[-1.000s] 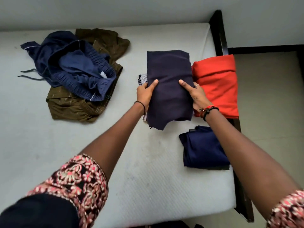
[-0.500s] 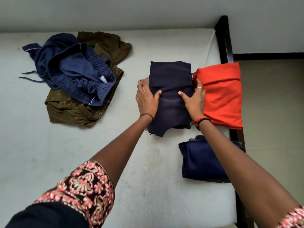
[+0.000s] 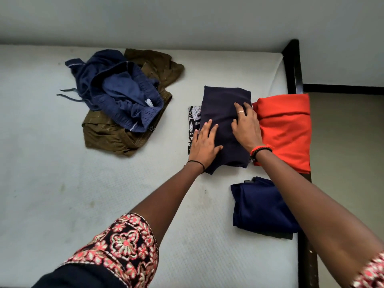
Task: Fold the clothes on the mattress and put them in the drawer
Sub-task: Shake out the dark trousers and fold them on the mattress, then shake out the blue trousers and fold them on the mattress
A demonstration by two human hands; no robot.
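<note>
both hands lie flat with fingers extended, gripping nothing: the left hand [image 3: 204,142] and right hand [image 3: 246,125] press on a folded dark navy garment [image 3: 221,100] near the mattress [image 3: 62,194] right edge. it lies on a patterned cloth [image 3: 192,119], touching a folded orange garment [image 3: 288,125] at that edge. navy drawstring shorts [image 3: 116,94] lie crumpled on an olive garment [image 3: 108,138] toward the far edge.

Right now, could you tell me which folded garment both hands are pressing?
The dark purple garment, between the patterned cloth and the orange garment; the navy garment lies apart, nearer the person.
</note>
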